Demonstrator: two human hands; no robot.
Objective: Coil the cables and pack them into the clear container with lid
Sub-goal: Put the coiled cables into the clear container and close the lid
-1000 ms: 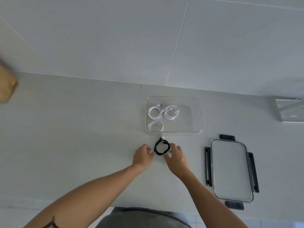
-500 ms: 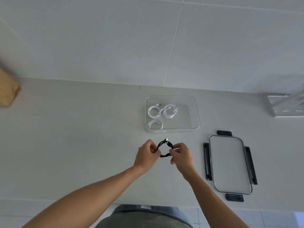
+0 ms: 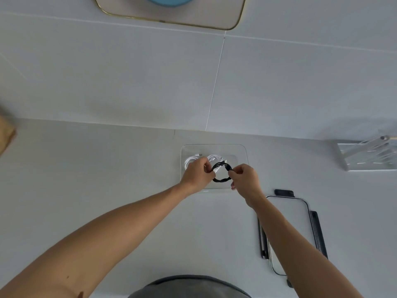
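Two hands, left hand (image 3: pixel 198 173) and right hand (image 3: pixel 243 178), pinch opposite sides of the black cable coil (image 3: pixel 221 172), held directly above the open clear container (image 3: pixel 243 151).

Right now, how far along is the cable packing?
Done: white coiled cables lie in the clear container. In hand: the left hand and right hand pinch the coiled black cable over the container. Left: set it inside, then fit the lid, which lies on the counter beside it.
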